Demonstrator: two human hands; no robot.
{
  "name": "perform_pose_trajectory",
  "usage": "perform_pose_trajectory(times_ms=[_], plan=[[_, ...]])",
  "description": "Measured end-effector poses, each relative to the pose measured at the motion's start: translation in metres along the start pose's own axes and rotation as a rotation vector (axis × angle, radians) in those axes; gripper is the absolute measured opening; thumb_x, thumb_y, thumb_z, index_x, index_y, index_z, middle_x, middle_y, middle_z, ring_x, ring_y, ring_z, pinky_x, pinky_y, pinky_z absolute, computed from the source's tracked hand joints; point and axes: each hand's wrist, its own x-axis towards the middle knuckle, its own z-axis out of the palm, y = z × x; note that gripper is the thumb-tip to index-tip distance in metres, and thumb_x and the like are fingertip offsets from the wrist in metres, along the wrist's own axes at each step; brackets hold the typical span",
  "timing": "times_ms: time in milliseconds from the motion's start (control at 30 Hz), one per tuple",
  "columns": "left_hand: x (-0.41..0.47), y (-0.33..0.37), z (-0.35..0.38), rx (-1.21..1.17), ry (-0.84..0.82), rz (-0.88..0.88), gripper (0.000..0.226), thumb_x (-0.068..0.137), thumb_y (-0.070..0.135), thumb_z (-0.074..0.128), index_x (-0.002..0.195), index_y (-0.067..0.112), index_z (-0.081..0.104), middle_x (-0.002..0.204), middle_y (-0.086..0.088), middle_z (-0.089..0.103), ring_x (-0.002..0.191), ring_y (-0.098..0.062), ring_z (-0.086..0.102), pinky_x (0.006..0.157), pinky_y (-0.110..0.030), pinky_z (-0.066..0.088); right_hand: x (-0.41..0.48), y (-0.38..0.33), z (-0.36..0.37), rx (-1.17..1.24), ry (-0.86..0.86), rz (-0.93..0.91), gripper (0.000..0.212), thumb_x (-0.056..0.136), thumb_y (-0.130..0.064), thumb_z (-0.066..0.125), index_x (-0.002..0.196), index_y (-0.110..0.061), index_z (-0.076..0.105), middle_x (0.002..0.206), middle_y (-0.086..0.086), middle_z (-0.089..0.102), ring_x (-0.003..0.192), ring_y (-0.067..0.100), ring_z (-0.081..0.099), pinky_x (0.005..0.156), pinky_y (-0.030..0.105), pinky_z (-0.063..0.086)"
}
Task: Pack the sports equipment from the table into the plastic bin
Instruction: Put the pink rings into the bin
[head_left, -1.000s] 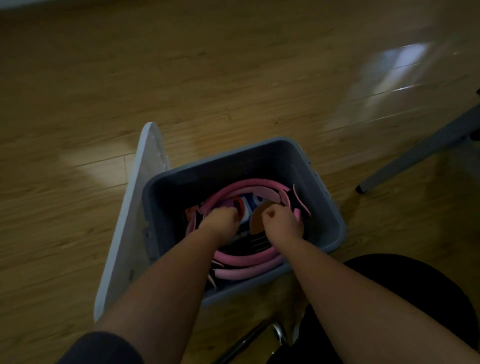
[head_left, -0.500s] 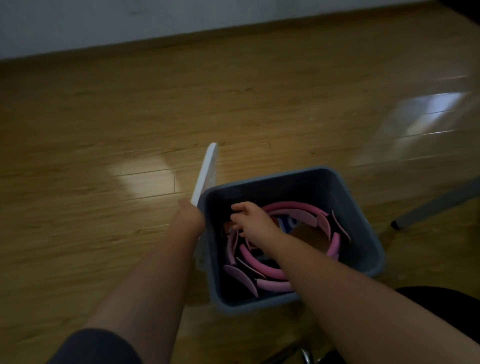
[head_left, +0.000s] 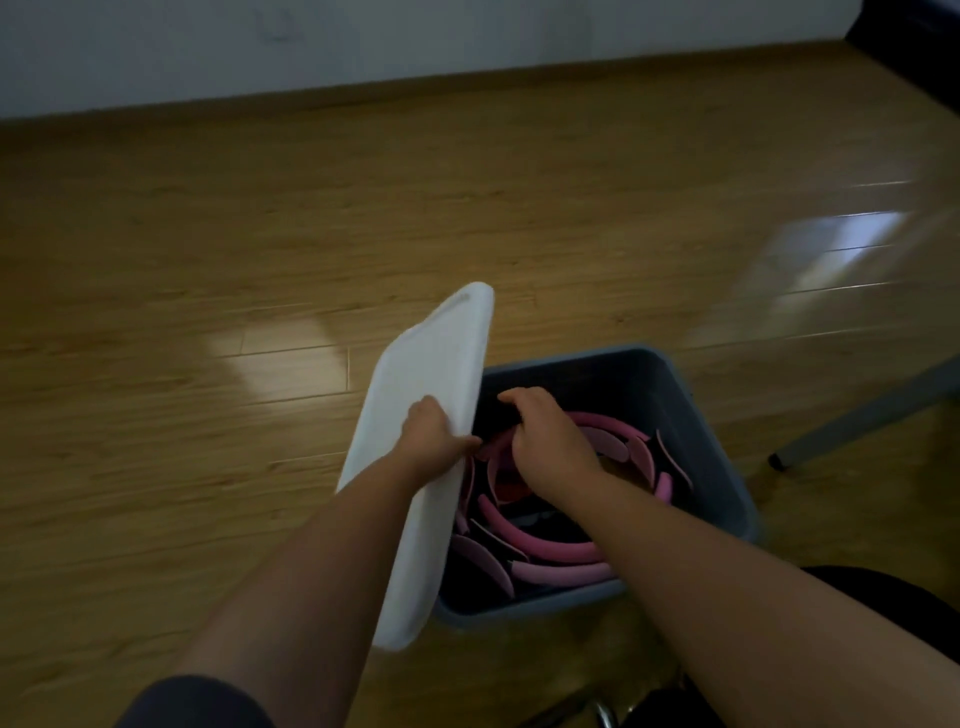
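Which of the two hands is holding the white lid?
The left hand: it grips the tilted white lid by its edge next to the grey bin. The right hand is down inside the bin, above the pink rings.

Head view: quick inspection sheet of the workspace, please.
Surface: wooden floor; no table in view.
Job's things: grey plastic bin on the floor, pink rings and other items inside; white lid tilted over its left side.
Clutter: nothing seen.
Hands: left hand grips the lid's edge; right hand inside the bin, fingers curled, hold unclear.
Cables: nothing seen.
Surroundings: white wall, grey furniture leg.
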Motion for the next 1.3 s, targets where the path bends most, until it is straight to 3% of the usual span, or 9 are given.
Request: perform_pose_trajectory(times_ms=[200,333,567,700,900,1033,1133,1233,1300], plan=[[-0.034,0.056,0.036,0.254,-0.193,0.295,0.077,0.077,0.041,0.079,0.132,0.004,0.041,0.132,-0.015,0.045,0.12,-0.032,0.048,0.098,-0.038,0.042,-0.017,0.032,-0.027,-0.219,-0.001,-0.005,0.064,0.094,-0.008,0.054,0.152,-0.024,0.031,0.158,-0.002,0.025,0.142,0.021,0.03,0.115,0.038,0.031],[-0.054,0.077,0.074,0.449,-0.327,0.387,0.062,0.083,0.038,0.073,0.128,0.009,0.04,0.128,-0.013,0.044,0.121,-0.033,0.046,0.103,-0.058,0.038,-0.031,0.071,-0.031,-0.231,-0.062,0.104,0.055,0.103,-0.016,0.042,0.155,-0.024,0.025,0.161,-0.001,0.022,0.146,0.019,0.025,0.119,0.036,0.024],[-0.079,0.096,0.134,0.66,-0.445,0.535,0.06,0.09,0.047,0.062,0.133,0.011,0.039,0.133,-0.013,0.044,0.125,-0.033,0.044,0.11,-0.067,0.024,-0.059,0.144,-0.027,-0.391,-0.272,0.363,0.064,0.101,-0.016,0.045,0.157,-0.017,0.014,0.161,0.007,0.022,0.145,0.026,0.027,0.119,0.041,0.025],[-0.087,0.091,0.171,0.76,-0.464,0.593,0.051,0.093,0.03,0.06,0.135,0.011,0.038,0.134,-0.015,0.044,0.127,-0.035,0.044,0.112,-0.07,0.017,-0.069,0.176,-0.015,-0.471,-0.401,0.434,0.071,0.097,-0.012,0.051,0.157,-0.02,0.013,0.161,0.005,0.02,0.145,0.027,0.027,0.119,0.044,0.026],[-0.096,0.08,0.195,0.808,-0.445,0.531,0.052,0.091,0.021,0.06,0.137,0.012,0.037,0.134,-0.013,0.042,0.126,-0.033,0.044,0.112,-0.072,0.014,-0.063,0.197,-0.001,-0.502,-0.551,0.386,0.072,0.096,-0.011,0.05,0.157,-0.019,0.013,0.162,0.007,0.018,0.143,0.031,0.031,0.117,0.047,0.03],[-0.09,0.07,0.199,0.742,-0.491,0.483,0.036,0.098,0.019,0.048,0.133,0.011,0.044,0.133,-0.013,0.045,0.127,-0.033,0.043,0.108,-0.065,0.028,-0.056,0.2,0.012,-0.508,-0.634,0.351,0.065,0.098,-0.01,0.043,0.156,-0.02,0.016,0.162,0.005,0.018,0.142,0.032,0.031,0.116,0.05,0.03],[-0.085,0.068,0.2,0.648,-0.408,0.48,0.039,0.098,0.023,0.05,0.134,0.015,0.04,0.136,-0.012,0.041,0.125,-0.031,0.041,0.104,-0.055,0.037,-0.054,0.203,0.02,-0.519,-0.66,0.356,0.065,0.099,-0.011,0.042,0.157,-0.021,0.014,0.164,0.005,0.011,0.144,0.033,0.029,0.117,0.05,0.028],[-0.073,0.07,0.192,0.633,-0.27,0.417,0.051,0.099,0.038,0.047,0.146,0.025,0.031,0.153,-0.013,0.024,0.136,-0.034,0.03,0.104,-0.049,0.037,-0.049,0.206,0.018,-0.51,-0.695,0.359,0.066,0.099,-0.009,0.043,0.158,-0.018,0.013,0.164,0.008,0.011,0.145,0.034,0.029,0.117,0.047,0.028],[-0.062,0.067,0.186,0.703,-0.3,0.283,0.069,0.097,0.055,0.046,0.155,0.041,0.011,0.164,-0.013,-0.004,0.148,-0.041,0.005,0.113,-0.062,0.02,-0.047,0.207,0.014,-0.496,-0.725,0.361,0.072,0.098,-0.004,0.043,0.159,-0.018,0.007,0.166,0.007,0.001,0.147,0.033,0.025,0.119,0.045,0.026]])
